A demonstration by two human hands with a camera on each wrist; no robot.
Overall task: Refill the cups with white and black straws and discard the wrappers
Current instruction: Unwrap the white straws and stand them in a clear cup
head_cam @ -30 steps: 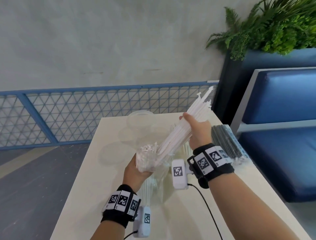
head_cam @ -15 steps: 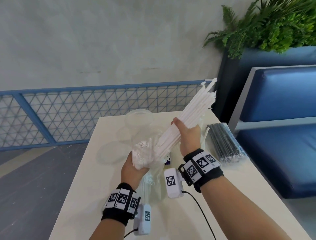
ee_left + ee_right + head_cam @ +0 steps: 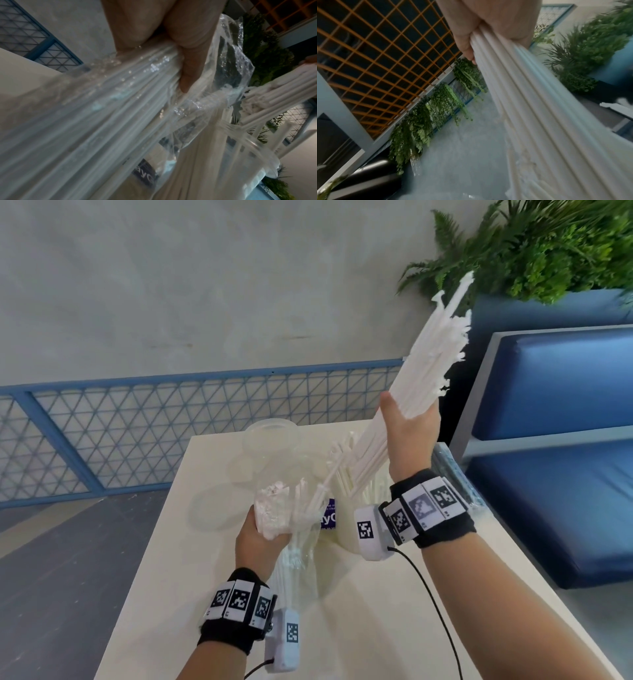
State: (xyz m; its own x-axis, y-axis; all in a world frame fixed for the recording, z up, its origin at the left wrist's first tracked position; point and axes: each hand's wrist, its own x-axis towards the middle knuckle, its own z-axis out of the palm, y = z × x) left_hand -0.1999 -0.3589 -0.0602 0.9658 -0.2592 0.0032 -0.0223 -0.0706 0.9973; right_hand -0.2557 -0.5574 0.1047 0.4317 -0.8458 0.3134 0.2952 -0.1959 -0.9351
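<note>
Gripping the bundle of white straws about midway along, the right hand is seen raised above the table, fingers and thumb curled round the bundle, which slants up toward the plant. The lower ends of the straws appear just clear of, or only barely inside, the mouth of the clear plastic wrapper; which of the two cannot be told. The wrapper is pinched at its bunched upper part by the left hand, fingers curled into the film, as the left wrist view also shows. A few white straws seem to remain inside it, hanging below the hand.

Just beside the hands a white cup stands on the table with some white straws already in it, and a clear cup stands farther back, seemingly without straws. A pack of black straws lies to the right of the right wrist, partly hidden, apparently in its wrapper and untouched.

The task is judged to be in its early part: the white bundle is nearly unwrapped but not yet set into a cup. Left to be done are the placing of the white straws, the opening and placing of the black ones, and the discarding of both wrappers. No bin is visible.
</note>
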